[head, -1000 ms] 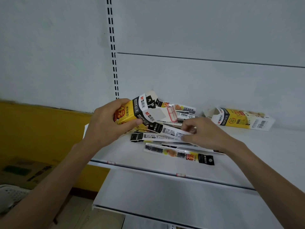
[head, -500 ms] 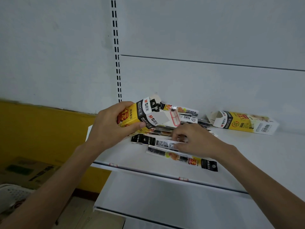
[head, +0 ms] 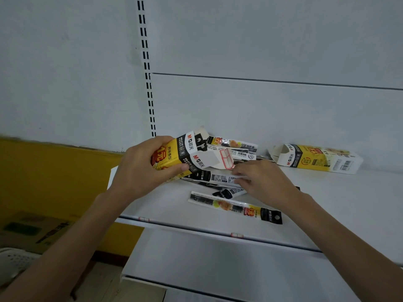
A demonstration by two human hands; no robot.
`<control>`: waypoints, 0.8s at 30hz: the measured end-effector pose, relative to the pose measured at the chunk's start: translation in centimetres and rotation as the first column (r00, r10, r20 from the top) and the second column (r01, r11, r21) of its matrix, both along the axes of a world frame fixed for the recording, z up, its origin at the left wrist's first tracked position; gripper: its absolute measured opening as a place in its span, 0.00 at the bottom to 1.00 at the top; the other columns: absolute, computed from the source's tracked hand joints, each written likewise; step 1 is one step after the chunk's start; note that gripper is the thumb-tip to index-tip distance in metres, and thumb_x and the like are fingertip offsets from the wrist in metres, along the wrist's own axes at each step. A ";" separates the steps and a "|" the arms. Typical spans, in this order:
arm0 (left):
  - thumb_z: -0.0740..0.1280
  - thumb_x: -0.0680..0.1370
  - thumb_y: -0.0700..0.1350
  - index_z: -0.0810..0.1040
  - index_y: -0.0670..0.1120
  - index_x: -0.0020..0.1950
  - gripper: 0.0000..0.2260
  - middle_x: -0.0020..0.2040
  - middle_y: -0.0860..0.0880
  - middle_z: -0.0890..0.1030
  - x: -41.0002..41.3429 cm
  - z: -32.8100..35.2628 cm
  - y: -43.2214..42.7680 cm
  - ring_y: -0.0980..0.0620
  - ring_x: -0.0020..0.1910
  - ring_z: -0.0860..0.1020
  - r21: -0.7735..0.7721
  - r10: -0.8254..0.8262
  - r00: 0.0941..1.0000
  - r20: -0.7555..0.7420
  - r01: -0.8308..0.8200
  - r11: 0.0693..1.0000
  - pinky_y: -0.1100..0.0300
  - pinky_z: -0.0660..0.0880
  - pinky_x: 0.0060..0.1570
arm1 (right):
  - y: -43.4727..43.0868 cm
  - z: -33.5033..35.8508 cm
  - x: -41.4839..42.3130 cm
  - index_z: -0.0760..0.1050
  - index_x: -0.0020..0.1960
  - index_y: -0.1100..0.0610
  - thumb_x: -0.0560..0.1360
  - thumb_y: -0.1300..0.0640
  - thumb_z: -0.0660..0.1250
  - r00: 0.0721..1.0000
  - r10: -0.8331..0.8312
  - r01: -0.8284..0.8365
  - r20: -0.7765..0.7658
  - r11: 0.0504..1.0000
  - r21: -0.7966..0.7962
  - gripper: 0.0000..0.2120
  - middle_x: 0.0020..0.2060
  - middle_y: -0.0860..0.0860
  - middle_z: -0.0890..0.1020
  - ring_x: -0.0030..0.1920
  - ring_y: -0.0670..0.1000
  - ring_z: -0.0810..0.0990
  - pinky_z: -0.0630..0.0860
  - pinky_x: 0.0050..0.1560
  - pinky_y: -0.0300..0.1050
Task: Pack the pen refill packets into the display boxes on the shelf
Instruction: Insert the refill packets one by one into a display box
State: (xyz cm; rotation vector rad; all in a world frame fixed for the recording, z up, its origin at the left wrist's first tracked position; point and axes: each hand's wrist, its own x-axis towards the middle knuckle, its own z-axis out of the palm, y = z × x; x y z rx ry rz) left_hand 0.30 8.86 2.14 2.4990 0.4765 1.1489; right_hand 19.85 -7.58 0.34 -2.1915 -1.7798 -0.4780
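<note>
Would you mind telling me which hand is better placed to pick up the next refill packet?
The right hand: its fingers pinch the loose packets, while the left hand grips the open display box.

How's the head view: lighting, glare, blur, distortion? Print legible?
Head view: dim, flat light, no hard shadows or glare; the logo on the yellow-and-black cardboard display box in the left hand reads, fine print on the white plastic refill packet pinched by the right hand smears; the black-slotted white upright leans from the wide-angle lens; the brown cardboard carton, lower left, is murky.
</note>
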 end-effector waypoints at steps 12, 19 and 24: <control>0.71 0.64 0.64 0.75 0.50 0.58 0.28 0.42 0.65 0.73 -0.5 0.6 -0.3 0.67 0.41 0.74 -0.003 0.013 1.000 0.004 -0.013 1.000 0.75 0.68 0.34 | 0.1 -0.1 -0.6 0.71 0.61 0.52 0.76 0.56 0.61 0.997 0.077 -0.076 -0.001 0.982 -0.172 0.14 0.53 0.47 0.75 0.50 0.48 0.75 0.68 0.39 0.37; 0.70 0.65 0.64 0.74 0.50 0.59 0.28 0.45 0.61 0.74 -1.0 0.7 -0.5 0.67 0.42 0.74 -0.004 0.000 0.999 0.034 0.000 1.000 0.76 0.70 0.37 | -1.3 2.7 1.0 0.79 0.56 0.54 0.76 0.53 0.64 0.984 -0.011 0.018 -0.175 0.999 0.033 0.11 0.43 0.49 0.77 0.37 0.44 0.73 0.69 0.36 0.40; 0.66 0.64 0.65 0.68 0.57 0.56 0.24 0.44 0.66 0.73 -1.0 0.8 -1.0 0.72 0.47 0.72 0.033 -0.056 0.996 0.065 0.054 0.998 0.78 0.69 0.41 | -2.4 6.2 1.0 0.75 0.46 0.52 0.74 0.58 0.67 0.879 0.085 0.220 -0.470 0.802 0.556 0.03 0.37 0.44 0.79 0.30 0.41 0.77 0.74 0.30 0.36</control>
